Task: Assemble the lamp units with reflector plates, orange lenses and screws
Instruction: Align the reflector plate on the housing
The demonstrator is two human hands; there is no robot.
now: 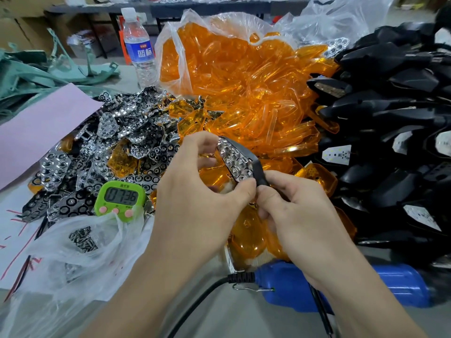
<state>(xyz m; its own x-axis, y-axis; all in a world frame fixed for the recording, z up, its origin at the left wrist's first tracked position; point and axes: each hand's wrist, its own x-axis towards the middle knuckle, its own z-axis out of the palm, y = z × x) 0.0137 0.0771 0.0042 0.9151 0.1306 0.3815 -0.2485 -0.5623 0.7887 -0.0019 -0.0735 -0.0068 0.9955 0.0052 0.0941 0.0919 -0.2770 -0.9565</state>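
I see the left grip (195, 198) curled round the lamp unit (256, 164). Its thumb presses the lower end of the reflector plate (238, 159) seated in the black shell, and its fingers hook over the pointed tip. The right grip (302, 215) pinches the unit's black stem between thumb and forefinger, so both are clenched on the same piece. The unit is held tilted above loose orange lenses (249, 230), clear of the counter (219, 313). Room is tight: the stacked black housings (390, 118) crowd the right side, and the bagged lens heap (231, 76) rises just behind. To the left lie spare reflector plates (109, 142), a green timer (119, 198) and a bag of screws (81, 239). A blue screwdriver (402, 284) lies under my right wrist, with bare counter in front of it.
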